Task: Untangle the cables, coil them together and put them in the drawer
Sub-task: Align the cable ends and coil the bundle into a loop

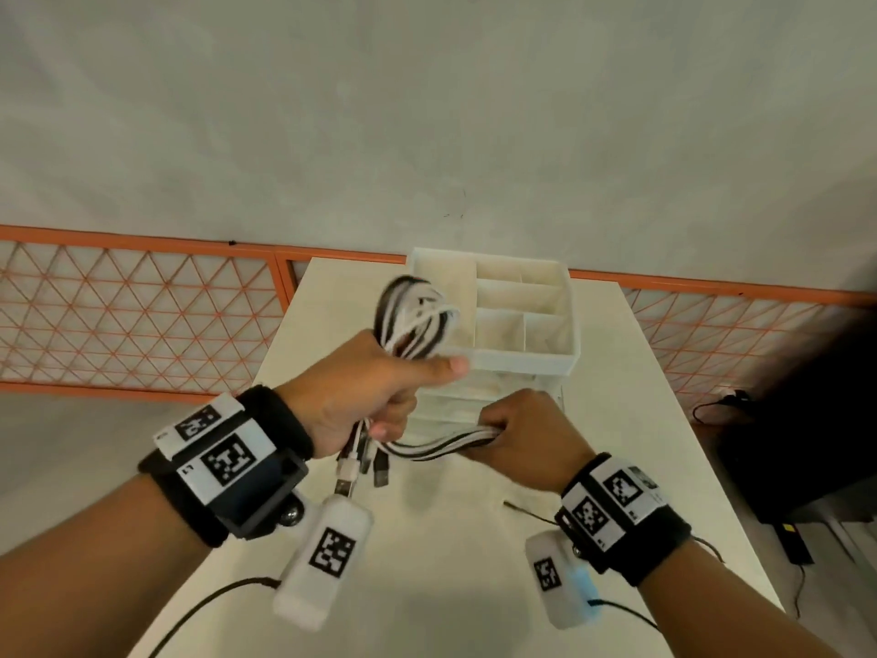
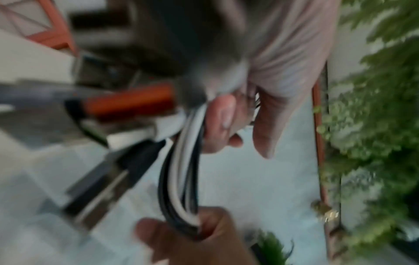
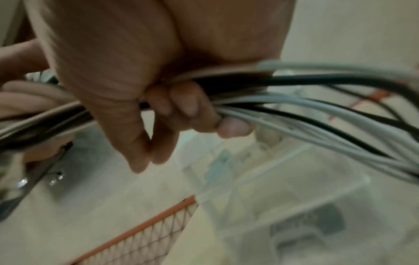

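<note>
A bundle of black and white cables (image 1: 415, 315) loops up from my left hand (image 1: 403, 396), which grips it in a fist with the thumb on top. Several USB plugs (image 1: 363, 467) hang below that fist. Straight strands (image 1: 441, 446) run from it to my right hand (image 1: 503, 425), whose fingers (image 3: 181, 105) curl round them. The cables (image 3: 317, 107) fan out past that hand in the right wrist view. The blurred left wrist view shows the strands (image 2: 181, 161) stretched between both hands. The white drawer unit (image 1: 572, 358) stands just behind the hands.
The drawer unit has a divided tray on top and stands on a white table (image 1: 427, 562). An orange lattice fence (image 1: 142, 315) runs behind it. A dark object (image 1: 807, 444) with cords sits on the floor at the right. Green plants (image 2: 374, 125) show in the left wrist view.
</note>
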{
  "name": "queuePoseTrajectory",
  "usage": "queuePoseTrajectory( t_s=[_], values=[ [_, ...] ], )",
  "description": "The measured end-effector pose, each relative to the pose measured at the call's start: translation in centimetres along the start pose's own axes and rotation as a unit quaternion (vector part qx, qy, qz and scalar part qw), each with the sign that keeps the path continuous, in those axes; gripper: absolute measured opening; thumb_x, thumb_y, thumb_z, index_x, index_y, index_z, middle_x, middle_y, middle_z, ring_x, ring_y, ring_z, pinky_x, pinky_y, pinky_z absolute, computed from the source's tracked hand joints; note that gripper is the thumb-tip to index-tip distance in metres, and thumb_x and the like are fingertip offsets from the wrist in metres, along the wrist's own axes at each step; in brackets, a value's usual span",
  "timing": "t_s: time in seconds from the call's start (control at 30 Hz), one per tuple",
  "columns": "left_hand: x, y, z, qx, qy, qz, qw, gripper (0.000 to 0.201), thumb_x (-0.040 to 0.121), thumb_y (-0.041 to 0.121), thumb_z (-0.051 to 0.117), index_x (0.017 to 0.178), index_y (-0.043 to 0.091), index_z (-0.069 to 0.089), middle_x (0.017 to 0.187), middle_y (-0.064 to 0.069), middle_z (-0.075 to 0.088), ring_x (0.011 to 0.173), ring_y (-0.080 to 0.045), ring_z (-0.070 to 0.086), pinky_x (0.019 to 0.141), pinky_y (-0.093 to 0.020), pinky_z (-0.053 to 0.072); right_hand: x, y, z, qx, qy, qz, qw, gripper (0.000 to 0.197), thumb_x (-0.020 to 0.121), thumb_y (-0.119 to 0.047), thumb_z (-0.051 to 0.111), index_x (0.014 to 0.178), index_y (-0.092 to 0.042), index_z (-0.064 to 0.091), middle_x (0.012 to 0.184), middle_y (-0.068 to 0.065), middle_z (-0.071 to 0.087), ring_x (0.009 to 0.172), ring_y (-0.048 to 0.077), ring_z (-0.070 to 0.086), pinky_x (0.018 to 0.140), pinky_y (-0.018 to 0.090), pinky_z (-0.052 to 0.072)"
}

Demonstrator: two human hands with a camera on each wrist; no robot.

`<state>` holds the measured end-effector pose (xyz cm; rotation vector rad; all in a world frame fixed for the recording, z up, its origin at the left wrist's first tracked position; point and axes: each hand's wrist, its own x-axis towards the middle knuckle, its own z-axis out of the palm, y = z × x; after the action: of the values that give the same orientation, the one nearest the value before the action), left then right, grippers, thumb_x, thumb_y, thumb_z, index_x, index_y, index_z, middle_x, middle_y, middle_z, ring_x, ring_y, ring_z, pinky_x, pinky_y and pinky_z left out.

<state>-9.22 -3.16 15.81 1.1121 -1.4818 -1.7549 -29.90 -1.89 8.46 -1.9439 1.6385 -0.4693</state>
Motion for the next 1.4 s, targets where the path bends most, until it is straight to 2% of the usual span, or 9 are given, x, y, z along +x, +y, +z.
queuePoseTrajectory(
  t_s=[0.13,0.27,0.47,0.67,0.83,1.0,1.17,1.27,1.4],
  values=[
    [-0.1,-1.2,0.3,0.25,-0.001,-0.076,0.965,0.034,0.072,0.036,0.086,0.083,0.009,0.069,0.043,0.01,0.045,0.035,-0.008,0.035,0.04,-0.02,0.03,1.1,1.0,-2.6,-0.048,0.094,0.079,0.991,0.036,0.069,-0.034,0.078,0.044,-0.023,0.055,0.05,-0.004,0.051,0.059,0.019,0.053,0.056,0.025,0.039],
    [0.8,-3.9,0.5,0.349,0.069,-0.107,0.928,0.031,0.07,0.045,0.084,0.073,0.019,0.068,0.057,0.009,0.06,0.047,-0.002,0.053,0.045,-0.016,0.037,1.3,0.2,-4.2,-0.014,0.192,0.077,0.978,0.037,0.067,-0.024,0.078,0.042,-0.018,0.052,0.043,-0.004,0.044,0.05,0.017,0.043,0.052,0.023,0.034],
    [2.2,-5.6,-0.1,0.236,0.208,-0.084,0.946,0.032,0.081,0.039,0.077,0.081,0.007,0.074,0.056,0.002,0.064,0.051,-0.007,0.057,0.049,-0.017,0.04,-0.4,-2.7,-6.0,0.164,0.106,-0.023,0.98,0.018,0.081,-0.024,0.081,0.069,-0.014,0.074,0.053,-0.008,0.056,0.046,0.004,0.043,0.049,0.016,0.035],
    [2.4,-4.4,1.0,-0.105,0.099,-0.024,0.989,0.031,0.092,0.031,0.067,0.077,0.005,0.059,0.068,-0.012,0.057,0.061,-0.026,0.06,0.066,-0.038,0.056,-1.1,-3.8,-4.5,0.334,0.194,-0.085,0.918,0.023,0.097,-0.012,0.064,0.097,-0.031,0.076,0.065,-0.01,0.066,0.051,0.008,0.047,0.054,0.02,0.043],
    [2.0,-3.0,2.6,-0.066,-0.002,0.069,0.995,0.079,0.056,0.081,0.065,0.088,0.009,0.061,0.075,-0.006,0.06,0.071,-0.021,0.064,0.064,-0.032,0.054,-1.3,-5.0,0.0,0.196,0.267,-0.202,0.922,0.034,0.1,-0.009,0.057,0.131,-0.019,0.064,0.082,0.002,0.064,0.062,0.004,0.056,0.06,0.02,0.049],
    [2.2,-1.9,3.5,-0.136,0.092,0.039,0.986,0.033,0.076,0.05,0.075,0.069,0.017,0.072,0.075,-0.005,0.07,0.071,-0.019,0.071,0.07,-0.031,0.057,-1.6,-5.3,2.8,0.037,0.233,-0.203,0.95,0.047,0.099,-0.024,0.037,0.143,-0.016,0.051,0.126,0.004,0.046,0.077,0.021,0.066,0.063,0.036,0.061],
    [2.9,-2.2,2.4,-0.24,0.181,0.028,0.953,0.028,0.092,0.031,0.064,0.073,0.011,0.063,0.064,-0.01,0.062,0.06,-0.024,0.061,0.062,-0.033,0.054,-2.9,-3.8,3.4,0.086,0.169,-0.24,0.952,0.078,0.088,-0.004,0.057,0.156,-0.028,0.028,0.152,-0.008,0.027,0.087,0.016,0.066,0.069,0.031,0.06],
    [2.9,-1.5,1.5,-0.311,0.156,0.054,0.936,0.027,0.094,0.029,0.062,0.075,0.009,0.059,0.062,-0.008,0.055,0.055,-0.023,0.057,0.06,-0.032,0.055,-2.6,-1.7,3.4,0.102,0.194,-0.171,0.961,0.078,0.081,0.004,0.058,0.146,-0.031,0.034,0.141,-0.007,0.043,0.085,0.009,0.062,0.072,0.015,0.052],
    [2.7,-1.3,1.1,-0.296,0.121,0.096,0.943,0.028,0.085,0.033,0.065,0.072,0.01,0.054,0.053,-0.003,0.044,0.051,-0.02,0.051,0.059,-0.034,0.054,-1.6,0.0,3.3,0.093,0.177,-0.149,0.968,0.007,0.094,-0.02,0.06,0.099,-0.022,0.065,0.065,-0.021,0.054,0.054,0.004,0.052,0.054,0.019,0.043]
  ],
)
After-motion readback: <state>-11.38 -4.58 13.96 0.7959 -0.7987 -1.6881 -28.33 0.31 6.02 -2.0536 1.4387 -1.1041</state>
